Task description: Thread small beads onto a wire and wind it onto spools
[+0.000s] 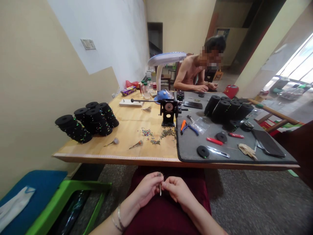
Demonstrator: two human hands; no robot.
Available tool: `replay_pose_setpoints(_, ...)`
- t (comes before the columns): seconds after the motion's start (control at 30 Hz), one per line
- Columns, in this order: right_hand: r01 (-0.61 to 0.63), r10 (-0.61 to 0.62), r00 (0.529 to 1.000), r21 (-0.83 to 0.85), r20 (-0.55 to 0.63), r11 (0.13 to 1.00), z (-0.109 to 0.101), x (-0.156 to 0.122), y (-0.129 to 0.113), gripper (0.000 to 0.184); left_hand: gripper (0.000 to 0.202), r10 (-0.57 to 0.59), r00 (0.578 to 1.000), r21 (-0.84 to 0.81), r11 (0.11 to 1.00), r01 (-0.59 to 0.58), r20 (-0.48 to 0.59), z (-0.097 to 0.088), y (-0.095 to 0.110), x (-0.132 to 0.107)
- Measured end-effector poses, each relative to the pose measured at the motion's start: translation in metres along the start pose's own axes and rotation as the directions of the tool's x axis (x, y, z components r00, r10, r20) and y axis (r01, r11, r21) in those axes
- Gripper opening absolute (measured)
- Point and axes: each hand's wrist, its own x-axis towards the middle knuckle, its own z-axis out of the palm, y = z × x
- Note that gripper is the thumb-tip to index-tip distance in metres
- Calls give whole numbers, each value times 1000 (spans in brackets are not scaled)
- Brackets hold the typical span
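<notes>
Above my lap, below the table's front edge, my left hand (pixel 149 185) is closed, pinching a thin pale stick-like piece (pixel 160 190) that points downward; its exact kind is too small to tell. My right hand (pixel 178 190) is beside it, thumb and fingers pressed together at the piece. Whatever those fingertips hold is hidden or too fine to make out. On the table ahead lie two small feathery bundles with thin stems, one grey (pixel 115 141) and one with an orange band (pixel 139 143). Close by are piles of small coloured beads (pixel 147 132) and small brownish metallic pieces (pixel 168 132).
Black foam spools (pixel 94 118) stand at the left, more spools (pixel 221 110) on the grey mat (pixel 188 148). A black winding device (pixel 168 112) stands mid-table. Pliers (pixel 189 128), tweezers (pixel 217 151) and a phone (pixel 193 104) lie on the mat. A person (pixel 189 73) sits opposite.
</notes>
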Motion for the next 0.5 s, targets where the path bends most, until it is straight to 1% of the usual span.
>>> replay_pose_setpoints(0.13, -18, 17, 999, 21, 51, 1000, -1, 0, 0, 33, 18, -60, 997, -18, 998, 61, 48, -2, 2, 2)
replay_pose_setpoints(0.23, -23, 22, 996, 17, 85, 1000, -2, 0, -1, 32, 16, -105, 992, -34, 994, 107, 64, -4, 1, 4)
replay_pose_setpoints(0.4, -18, 17, 995, 11, 97, 1000, -1, 0, -1, 32, 15, -138, 987, -45, 989, 141, 77, -10, -1, 8)
replay_pose_setpoints(0.5, -21, 20, 994, 9, 104, 1000, -1, 1, 0, 32, 14, -141, 986, -43, 989, 145, 84, -10, -1, 8)
